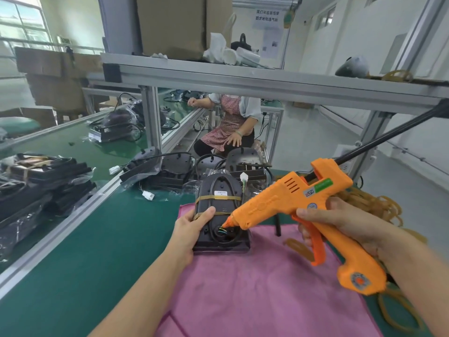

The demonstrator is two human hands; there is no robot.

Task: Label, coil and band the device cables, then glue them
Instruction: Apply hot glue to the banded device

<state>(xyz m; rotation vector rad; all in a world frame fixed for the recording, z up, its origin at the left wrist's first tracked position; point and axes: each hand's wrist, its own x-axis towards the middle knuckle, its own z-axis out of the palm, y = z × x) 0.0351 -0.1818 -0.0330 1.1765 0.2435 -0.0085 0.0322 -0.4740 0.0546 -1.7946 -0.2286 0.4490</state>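
Note:
A black device [220,210] lies on a pink cloth [262,288], its cable coiled on top and held by two yellow rubber bands, with a small white label near the upper band. My left hand [194,224] grips the device's left edge, thumb on top. My right hand [340,220] holds an orange glue gun [298,205] by its handle, fingers around the trigger. The gun's nozzle touches the spot where coloured wires enter the device at its near end.
More black devices [184,166] with white connectors are piled behind, and bagged ones [36,181] lie on the green belt at left. A heap of rubber bands [374,203] sits at right. A seated person [230,122] is beyond the aluminium frame [243,81].

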